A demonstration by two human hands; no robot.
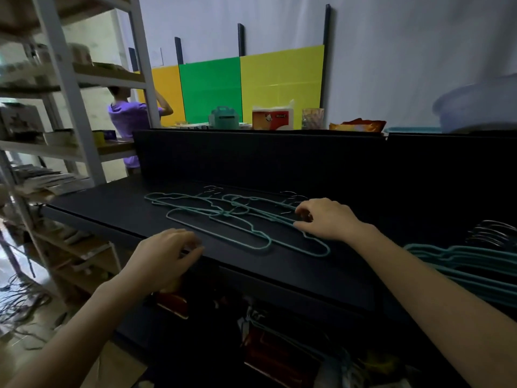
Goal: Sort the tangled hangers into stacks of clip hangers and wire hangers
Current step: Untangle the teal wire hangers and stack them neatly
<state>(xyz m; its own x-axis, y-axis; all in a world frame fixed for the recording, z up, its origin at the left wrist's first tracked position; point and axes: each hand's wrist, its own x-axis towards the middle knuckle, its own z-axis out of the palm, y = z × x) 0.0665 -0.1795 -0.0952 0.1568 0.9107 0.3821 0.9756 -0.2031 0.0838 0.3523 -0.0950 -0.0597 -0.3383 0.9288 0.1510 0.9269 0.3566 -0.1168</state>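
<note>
The tangled hangers (235,219) lie flat on the black bench (106,200), spread from its middle toward the back edge, with their hooks pointing at the rear panel. They look like teal wire hangers whose loops overlap and cross near the centre; I cannot make out any clip hanger among them. A neat stack of hangers (470,264) already sits at the right end of the bench, well apart from the tangle.

The main risk here is that you lift one hanger and drag its neighbours with it, because the shoulders and hooks are threaded through each other. A quick pull toward you could sweep the whole bunch over the front edge, and there are more hangers and clutter on the shelf below to snag on. Pulling sideways toward the finished stack could also knock it out of line. Free one hook first, I would judge, and keep the rest pinned.

Your right hand (330,219) rests on the right side of the tangle, fingers curled downward and touching the wires near the hooks. Its grip looks loosely pinched, but whether it has actually closed on a wire I cannot tell. Your left hand (165,253) hovers at the front edge of the bench, just beside the nearest loop, with a half-open grip that holds nothing.
</note>
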